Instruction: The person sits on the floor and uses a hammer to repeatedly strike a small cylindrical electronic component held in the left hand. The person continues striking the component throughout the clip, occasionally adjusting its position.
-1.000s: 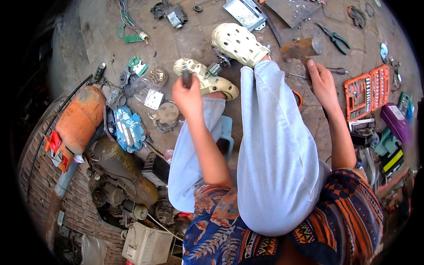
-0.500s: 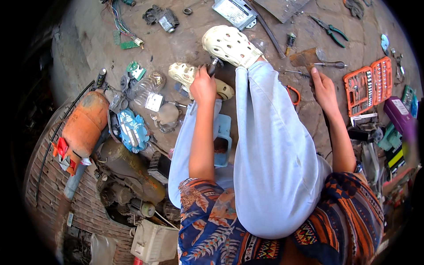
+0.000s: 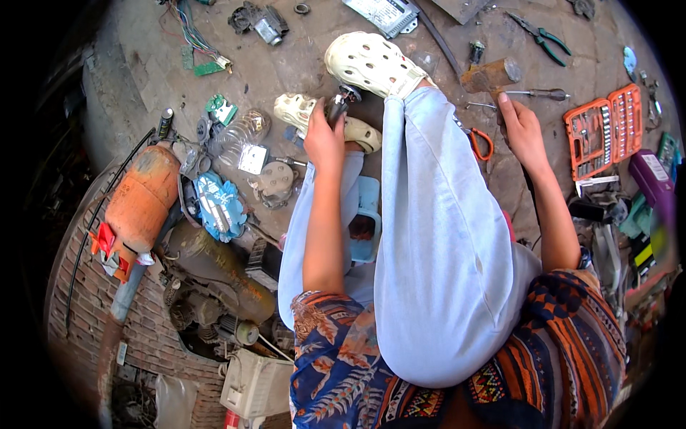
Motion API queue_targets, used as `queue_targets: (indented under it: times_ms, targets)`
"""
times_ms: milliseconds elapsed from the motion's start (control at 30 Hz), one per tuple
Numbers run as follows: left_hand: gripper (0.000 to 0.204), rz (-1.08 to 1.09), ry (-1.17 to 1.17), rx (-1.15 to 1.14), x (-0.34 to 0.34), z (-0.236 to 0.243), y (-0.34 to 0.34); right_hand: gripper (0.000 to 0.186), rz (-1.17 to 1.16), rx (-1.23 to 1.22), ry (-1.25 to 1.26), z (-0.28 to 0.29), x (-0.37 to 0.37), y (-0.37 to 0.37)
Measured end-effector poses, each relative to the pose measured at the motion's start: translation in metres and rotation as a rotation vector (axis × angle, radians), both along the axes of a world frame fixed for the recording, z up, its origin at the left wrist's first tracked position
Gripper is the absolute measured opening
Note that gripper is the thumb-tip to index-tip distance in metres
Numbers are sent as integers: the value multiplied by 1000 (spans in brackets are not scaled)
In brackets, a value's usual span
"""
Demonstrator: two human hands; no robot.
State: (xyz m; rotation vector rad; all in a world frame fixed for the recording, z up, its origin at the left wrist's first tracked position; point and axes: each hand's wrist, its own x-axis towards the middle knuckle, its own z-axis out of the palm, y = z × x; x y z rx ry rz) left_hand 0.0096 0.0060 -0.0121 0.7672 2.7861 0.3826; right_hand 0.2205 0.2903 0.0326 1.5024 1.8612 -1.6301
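My left hand (image 3: 325,141) is closed around a small dark metal part (image 3: 336,111), whose round shiny end (image 3: 349,93) points toward my feet. It is held just above one cream clog (image 3: 294,110), beside the other clog (image 3: 368,64). My right hand (image 3: 523,134) grips a hammer with a rusty, cylindrical head (image 3: 489,76). The hammer head is up and to the right of my feet. A screwdriver (image 3: 547,94) lies beside the hammer, and orange-handled scissors (image 3: 480,143) are on the ground near my right knee.
An open orange socket set (image 3: 604,132) and a purple box (image 3: 652,179) lie at right. Pliers (image 3: 539,37) and a silver module (image 3: 386,14) are farther off. At left are an orange cylinder (image 3: 143,194), a blue bag (image 3: 218,206) and a clear bottle (image 3: 239,139). A blue tub (image 3: 366,247) stands between my legs.
The hammer head has turned and shifted slightly, showing more of its round face. My left hand has tilted the metal part, so more of it shows. The whole view has shifted a little.
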Motion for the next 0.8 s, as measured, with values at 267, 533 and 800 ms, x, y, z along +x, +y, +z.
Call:
queue_targets:
  times_ms: [267, 533, 800]
  targets:
    - [32, -24, 28, -144, 6, -1, 8, 59, 36, 25, 6, -9, 5, -11]
    - [31, 441, -45, 276, -4, 16, 0, 59, 21, 25, 5, -8, 1, -10]
    - [16, 726, -330, 1272, -26, 78, 53, 58, 5, 10, 4, -5, -2, -12]
